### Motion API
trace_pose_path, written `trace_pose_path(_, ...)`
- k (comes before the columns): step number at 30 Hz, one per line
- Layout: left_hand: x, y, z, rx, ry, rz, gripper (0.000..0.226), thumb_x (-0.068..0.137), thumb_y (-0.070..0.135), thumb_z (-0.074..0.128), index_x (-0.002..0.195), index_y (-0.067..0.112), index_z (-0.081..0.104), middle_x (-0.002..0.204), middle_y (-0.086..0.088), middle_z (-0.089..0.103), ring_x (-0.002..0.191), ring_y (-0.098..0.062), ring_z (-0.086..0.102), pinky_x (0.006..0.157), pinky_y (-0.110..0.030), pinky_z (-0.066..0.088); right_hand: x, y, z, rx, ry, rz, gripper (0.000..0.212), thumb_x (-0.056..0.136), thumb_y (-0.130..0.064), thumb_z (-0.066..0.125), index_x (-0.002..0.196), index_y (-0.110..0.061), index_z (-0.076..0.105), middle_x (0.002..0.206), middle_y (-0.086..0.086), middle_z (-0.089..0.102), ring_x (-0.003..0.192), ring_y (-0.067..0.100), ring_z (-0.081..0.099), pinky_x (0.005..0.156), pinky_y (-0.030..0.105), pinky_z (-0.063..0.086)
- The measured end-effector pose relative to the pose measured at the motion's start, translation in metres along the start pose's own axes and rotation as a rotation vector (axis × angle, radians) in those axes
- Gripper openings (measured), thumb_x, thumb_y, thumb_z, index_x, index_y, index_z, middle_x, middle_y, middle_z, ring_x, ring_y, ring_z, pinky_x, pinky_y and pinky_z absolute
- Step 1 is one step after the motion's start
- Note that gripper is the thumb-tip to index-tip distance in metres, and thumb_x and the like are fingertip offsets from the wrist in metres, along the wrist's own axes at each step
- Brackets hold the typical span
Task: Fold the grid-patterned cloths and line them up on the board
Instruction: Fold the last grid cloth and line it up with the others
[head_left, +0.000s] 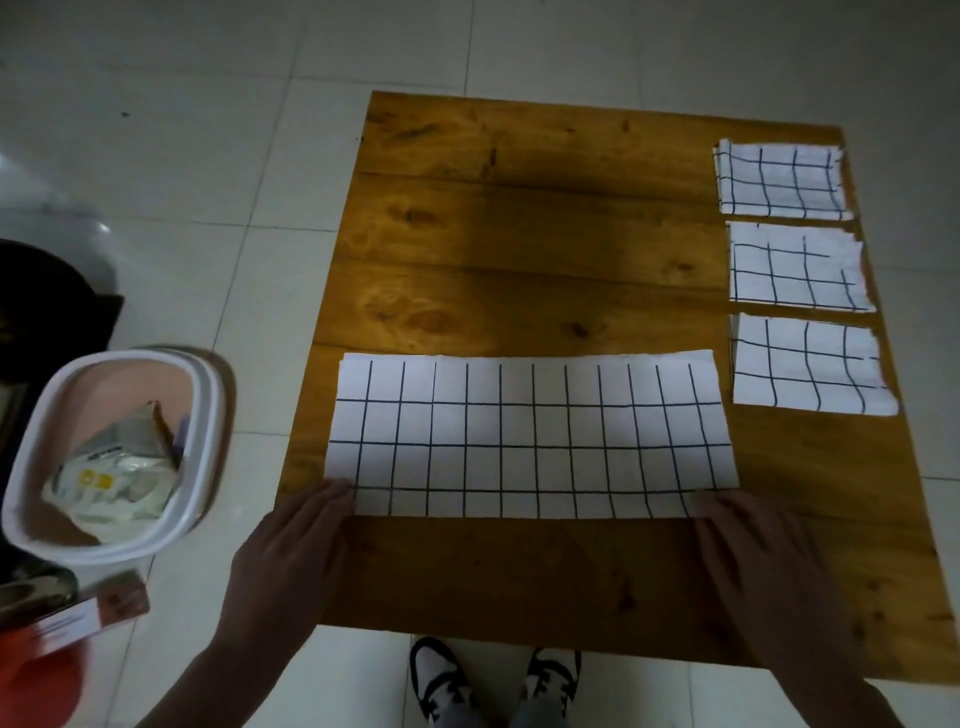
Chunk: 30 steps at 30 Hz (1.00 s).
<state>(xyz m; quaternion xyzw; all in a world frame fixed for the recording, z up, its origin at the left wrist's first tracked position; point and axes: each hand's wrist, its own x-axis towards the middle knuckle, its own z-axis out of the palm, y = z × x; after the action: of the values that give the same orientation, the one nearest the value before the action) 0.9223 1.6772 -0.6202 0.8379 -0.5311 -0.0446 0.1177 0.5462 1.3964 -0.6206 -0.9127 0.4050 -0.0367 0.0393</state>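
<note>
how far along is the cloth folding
Done: three folded cloths lie in a column along the board's right edge. In hand: a fourth cloth, a long strip, lies flat near the front edge, with the left hand and right hand at its near corners. Left: fold this strip down and place it below the third one.

Bare brown wooden board (519, 234) lies open beyond the long white grid-lined cloth strip (530, 436). Three folded grid-lined cloth squares (800, 267) occupy its right edge; gaps between them appear narrow.
</note>
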Motion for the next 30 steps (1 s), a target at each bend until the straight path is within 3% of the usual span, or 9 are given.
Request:
trace_pose_path(2,-0.009,0.015,0.009,-0.049,-0.013,-0.002,0.05,0.097,0.031,0.045,0.136,0.006,0.064,0.141,-0.015,0.063,0.133,-0.033,0.057,0.104,-0.051,0.053,0.0,-0.015,-0.003,0.056,0.009,-0.013,0.054,0.11,-0.042,0.027,0.141,-0.008,0.057,0.137,0.017,0.058,0.123,0.035,0.059,0.097,0.055,0.053)
trace_pose_path(4,-0.016,0.041,0.021,-0.115,-0.064,0.053,0.059,0.096,0.032,0.047,0.151,0.011,0.049,0.156,-0.013,0.049,0.148,-0.03,0.041,0.119,-0.048,0.039,0.001,-0.046,-0.004,0.091,-0.009,-0.091,0.054,0.108,-0.04,0.03,0.153,-0.013,0.04,0.156,0.015,0.045,0.144,0.033,0.043,0.113,0.053,0.039)
trace_pose_path(6,-0.015,0.074,0.036,-0.134,-0.097,0.158,0.068,0.099,0.037,0.047,0.161,0.012,0.035,0.169,-0.011,0.034,0.158,-0.028,0.027,0.125,-0.046,0.025,0.002,-0.084,-0.004,0.112,-0.067,-0.215,0.06,0.109,-0.046,0.026,0.16,-0.015,0.028,0.167,0.011,0.03,0.155,0.027,0.025,0.12,0.048,0.025)
trace_pose_path(10,-0.001,0.12,0.053,-0.119,-0.126,0.231,0.071,0.108,0.046,0.04,0.165,0.007,0.024,0.174,-0.012,0.02,0.161,-0.029,0.018,0.125,-0.048,0.025,0.001,-0.14,0.011,0.149,-0.151,-0.415,0.073,0.108,-0.061,0.025,0.163,-0.012,0.027,0.172,0.006,0.019,0.159,0.021,0.018,0.123,0.046,0.022)
trace_pose_path(14,0.005,0.123,0.059,-0.081,-0.172,0.204,0.069,0.112,0.05,0.02,0.165,0.007,0.022,0.175,-0.012,0.016,0.162,-0.027,0.016,0.125,-0.046,0.024,0.002,-0.154,0.024,0.133,-0.198,-0.421,0.079,0.106,-0.066,0.03,0.162,-0.009,0.028,0.172,0.006,0.018,0.16,0.019,0.015,0.123,0.045,0.022)
trace_pose_path(21,0.003,0.113,0.069,-0.03,-0.188,0.225,0.064,0.113,0.046,0.029,0.166,0.01,0.024,0.175,-0.011,0.016,0.162,-0.026,0.015,0.123,-0.049,0.028,-0.004,-0.144,0.035,0.133,-0.233,-0.385,0.08,0.106,-0.066,0.031,0.163,-0.01,0.026,0.172,0.005,0.019,0.16,0.019,0.015,0.123,0.045,0.023)
trace_pose_path(30,-0.008,0.081,0.055,0.001,-0.217,0.146,0.068,0.112,0.051,0.026,0.167,0.01,0.02,0.176,-0.009,0.014,0.162,-0.024,0.013,0.128,-0.046,0.02,-0.004,-0.122,0.028,0.064,-0.286,-0.37,0.077,0.106,-0.065,0.03,0.165,-0.015,0.02,0.174,0.001,0.012,0.16,0.018,0.009,0.125,0.045,0.018)
